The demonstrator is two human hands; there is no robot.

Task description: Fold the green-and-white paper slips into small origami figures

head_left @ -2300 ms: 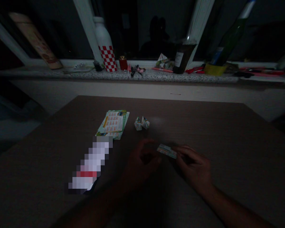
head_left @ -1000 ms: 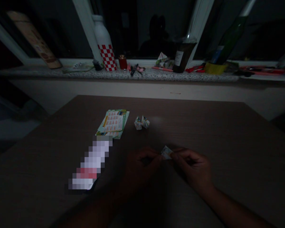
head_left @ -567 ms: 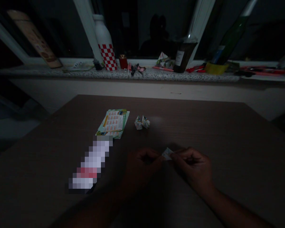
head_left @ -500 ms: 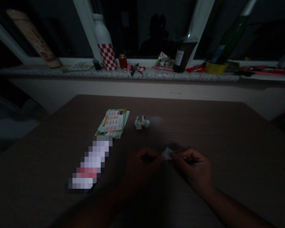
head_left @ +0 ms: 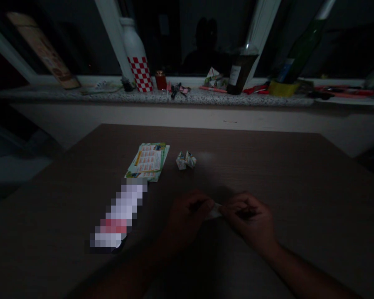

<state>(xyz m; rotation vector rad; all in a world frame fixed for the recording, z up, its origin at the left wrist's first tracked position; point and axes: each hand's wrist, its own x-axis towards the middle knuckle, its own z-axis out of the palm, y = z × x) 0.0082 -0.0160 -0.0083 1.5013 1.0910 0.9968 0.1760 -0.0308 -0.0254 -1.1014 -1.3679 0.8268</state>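
Between my two hands is a small piece of folded paper [head_left: 215,211], pale and mostly covered by fingers. My left hand [head_left: 190,216] pinches its left side between thumb and forefinger. The right side is pinched by my right hand [head_left: 251,216], thumb on top. Both hands are closed, low over the brown table [head_left: 299,178]. Beyond them stands a folded paper piece with two printed points [head_left: 186,160]. Farther left lies a stack of printed paper sheets [head_left: 148,162], green-edged with red text. Dim light hides the fold details.
A pixelated, bright oblong item [head_left: 121,216] lies left of my hands. On the granite windowsill [head_left: 193,97] stand a white bottle with red checks [head_left: 140,70], a red jar [head_left: 161,80], a dark labelled cup [head_left: 238,74] and a green bottle [head_left: 305,45].
The folded paper has tilted from a visible pale diamond to a narrow strip. My hands have drawn closer together, the left moving slightly right and the right slightly left.
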